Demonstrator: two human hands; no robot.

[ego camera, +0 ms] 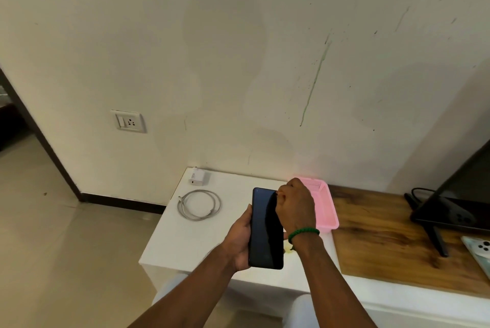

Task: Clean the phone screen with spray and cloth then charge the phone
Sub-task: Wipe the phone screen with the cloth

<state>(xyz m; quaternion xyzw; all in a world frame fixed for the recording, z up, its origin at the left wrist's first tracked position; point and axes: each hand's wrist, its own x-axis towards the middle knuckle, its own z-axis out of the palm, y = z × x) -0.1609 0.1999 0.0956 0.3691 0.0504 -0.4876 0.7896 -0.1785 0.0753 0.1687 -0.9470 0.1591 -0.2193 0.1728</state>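
A black phone (265, 232) with a dark screen is held upright over the white table (185, 237). My left hand (240, 242) grips it from the left edge and underneath. My right hand (295, 205), with a green bracelet on the wrist, has its fingers curled and rests against the phone's upper right part. I cannot see whether anything is inside those fingers. A small yellowish scrap (287, 250) shows under my right wrist. A coiled white cable (199, 205) and a white charger brick (197, 177) lie at the table's far left. No spray bottle is visible.
A wall socket with switch (129, 121) is on the wall to the left, above the floor. A pink plastic basket (327, 205) stands behind my right hand. To the right are a wooden top (384, 235), a dark screen on a stand (461, 203) and another phone (480, 250).
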